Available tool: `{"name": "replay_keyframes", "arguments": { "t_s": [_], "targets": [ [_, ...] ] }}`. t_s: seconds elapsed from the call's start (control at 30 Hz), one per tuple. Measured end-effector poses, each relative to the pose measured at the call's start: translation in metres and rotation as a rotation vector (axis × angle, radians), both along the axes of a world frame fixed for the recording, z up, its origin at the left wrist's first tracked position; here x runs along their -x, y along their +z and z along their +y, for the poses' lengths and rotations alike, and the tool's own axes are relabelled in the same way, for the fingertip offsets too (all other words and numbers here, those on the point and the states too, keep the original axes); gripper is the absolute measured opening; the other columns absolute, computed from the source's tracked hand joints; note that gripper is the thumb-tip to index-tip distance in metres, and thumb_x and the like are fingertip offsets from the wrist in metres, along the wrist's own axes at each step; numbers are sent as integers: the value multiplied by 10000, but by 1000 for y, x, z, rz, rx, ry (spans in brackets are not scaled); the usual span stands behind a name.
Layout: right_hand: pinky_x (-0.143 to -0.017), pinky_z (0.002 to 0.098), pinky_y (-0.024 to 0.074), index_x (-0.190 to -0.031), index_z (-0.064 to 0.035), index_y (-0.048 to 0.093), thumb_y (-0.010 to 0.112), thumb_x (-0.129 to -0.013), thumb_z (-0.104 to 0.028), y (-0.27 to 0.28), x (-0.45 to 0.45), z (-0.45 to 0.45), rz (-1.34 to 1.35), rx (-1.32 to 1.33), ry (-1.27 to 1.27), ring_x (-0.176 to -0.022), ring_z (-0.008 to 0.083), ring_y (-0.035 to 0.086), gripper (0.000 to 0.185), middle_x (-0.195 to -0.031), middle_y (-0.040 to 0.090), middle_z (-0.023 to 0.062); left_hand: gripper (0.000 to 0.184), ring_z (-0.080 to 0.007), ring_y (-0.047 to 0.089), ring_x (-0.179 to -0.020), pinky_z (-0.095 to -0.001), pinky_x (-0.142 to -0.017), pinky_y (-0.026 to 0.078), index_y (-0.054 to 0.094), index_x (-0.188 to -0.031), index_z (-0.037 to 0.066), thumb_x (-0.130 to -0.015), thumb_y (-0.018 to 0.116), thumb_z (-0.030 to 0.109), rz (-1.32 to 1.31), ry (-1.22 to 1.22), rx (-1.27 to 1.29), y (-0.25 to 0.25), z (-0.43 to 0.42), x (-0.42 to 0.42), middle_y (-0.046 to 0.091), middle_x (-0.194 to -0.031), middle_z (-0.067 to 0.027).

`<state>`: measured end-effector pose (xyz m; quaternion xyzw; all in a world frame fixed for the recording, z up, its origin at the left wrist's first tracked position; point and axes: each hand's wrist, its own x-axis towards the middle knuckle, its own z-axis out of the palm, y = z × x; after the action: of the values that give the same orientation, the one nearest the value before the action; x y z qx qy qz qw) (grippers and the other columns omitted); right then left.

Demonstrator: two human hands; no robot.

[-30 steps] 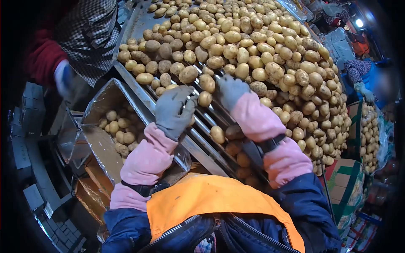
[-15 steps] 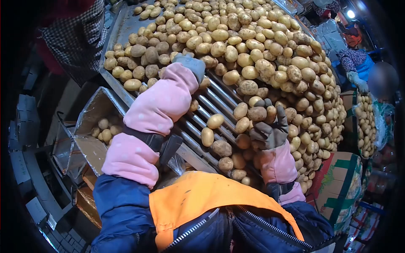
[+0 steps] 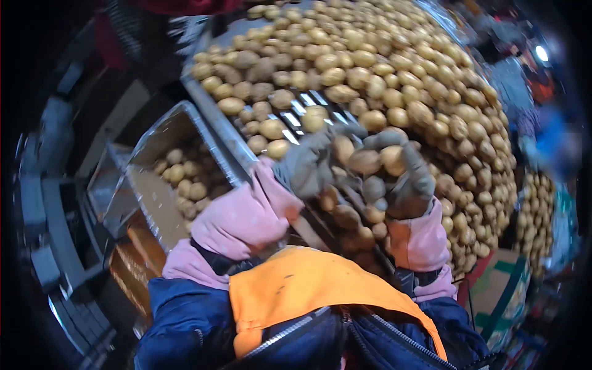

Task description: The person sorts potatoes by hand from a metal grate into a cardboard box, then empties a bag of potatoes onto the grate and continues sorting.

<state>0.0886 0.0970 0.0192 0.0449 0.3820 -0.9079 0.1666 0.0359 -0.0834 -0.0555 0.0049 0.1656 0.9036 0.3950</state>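
Both my hands wear grey gloves and are cupped close together over the metal roller rack (image 3: 302,117). My left hand (image 3: 308,165) curves in from the left, its fingers bent against a potato (image 3: 343,150). Opposite it, my right hand (image 3: 412,185) has its fingers curled around a brownish potato (image 3: 364,161) and a yellower potato (image 3: 393,160). More potatoes lie beneath the hands, partly hidden and blurred. A large heap of potatoes (image 3: 419,92) surrounds the rack at the back and right.
Left of the rack's metal edge (image 3: 216,123) stands an open cardboard box (image 3: 151,203) with potatoes inside. A carton with green tape (image 3: 502,296) is at lower right, below another pile of potatoes (image 3: 533,216). Another person in blue (image 3: 549,142) is blurred at far right.
My left hand has come back from the far potatoes toward my right hand. My right hand's fingers have closed around potatoes. The view has shifted, and fewer potatoes lie loose on the near rollers.
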Motion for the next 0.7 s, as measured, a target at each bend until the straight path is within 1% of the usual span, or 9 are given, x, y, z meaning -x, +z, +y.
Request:
{"name": "replay_keyframes", "arguments": {
  "t_s": [0.07, 0.13, 0.2, 0.33, 0.4, 0.5, 0.53, 0.63, 0.7],
  "targets": [
    [-504, 229, 478, -1219, -29, 606, 580, -1009, -280, 9, 6, -40, -21, -631, 273, -619, 166, 645, 329, -976, 684, 124, 554, -298, 661, -1006, -435, -865, 571, 564, -1304, 19, -1027, 439, 483, 58, -82, -208, 27, -23, -28, 677, -1095, -139],
    [-780, 386, 553, -1317, -45, 565, 604, -980, -284, -28, 1, -79, 573, -1028, 382, -954, 318, 692, 415, -1154, 654, 175, 542, -258, 644, -1077, -405, -954, 531, 576, -1241, 28, -1065, 316, 470, -241, 182, -279, -24, -44, -57, 641, -1169, -136],
    [-903, 445, 521, -1377, -67, 516, 627, -952, -327, -3, -2, -118, 918, -1378, 498, -1093, 395, 634, 510, -1256, 604, 210, 509, -268, 629, -1104, -423, -993, 512, 570, -1248, 23, -1057, 354, 443, -47, 518, 34, -12, -72, -85, 646, -1150, -139],
    [-903, 442, 519, -1409, -61, 478, 640, -941, -349, 14, 6, -163, 831, -1180, 677, -1123, 396, 622, 573, -1309, 577, 223, 415, -293, 624, -1119, -454, -1011, 505, 550, -1279, 15, -1021, 502, 337, -231, 602, -165, -25, -132, -108, 646, -1182, -145],
    [-789, 348, 524, -1390, -40, 501, 654, -947, -293, 5, 6, -173, 739, -1044, 605, -891, 268, 670, 533, -1185, 630, 173, 435, -331, 599, -1172, -471, -972, 531, 609, -1214, 5, -999, 539, 376, -93, 781, -67, -39, -160, -124, 648, -1228, -168],
    [-670, 253, 489, -1375, -11, 523, 672, -945, -202, 14, 12, -172, 551, -1061, 563, -692, 93, 590, 493, -1037, 647, 86, 373, -385, 536, -1236, -504, -844, 572, 637, -1193, 30, -973, 568, 322, -318, 761, -567, -28, -221, -130, 651, -1220, -180],
    [-648, 242, 477, -1375, -4, 526, 675, -943, -179, 1, 14, -165, 533, -1015, 513, -671, 61, 553, 489, -1015, 638, 59, 318, -381, 577, -1174, -392, -702, 586, 670, -1097, 11, -940, 583, 273, -490, 881, -457, -24, -243, -133, 644, -1199, -178],
    [-769, 233, 494, -1411, 11, 493, 666, -957, -169, -14, 19, -139, 418, -1054, 505, -854, 80, 593, 517, -1216, 621, 107, 270, -355, 607, -1079, -353, -678, 596, 637, -1029, -8, -854, 617, 197, -242, 1345, -41, -52, -332, -131, 620, -1131, -231],
    [-854, 241, 500, -1410, 32, 485, 651, -965, -157, -23, 16, -132, 370, -991, 435, -971, 118, 619, 512, -1268, 613, 136, 448, -363, 631, -974, -430, -738, 603, 615, -1054, -22, -834, 628, 368, -374, 1339, -144, -62, -432, -120, 577, -1187, -265]
  ]
}}
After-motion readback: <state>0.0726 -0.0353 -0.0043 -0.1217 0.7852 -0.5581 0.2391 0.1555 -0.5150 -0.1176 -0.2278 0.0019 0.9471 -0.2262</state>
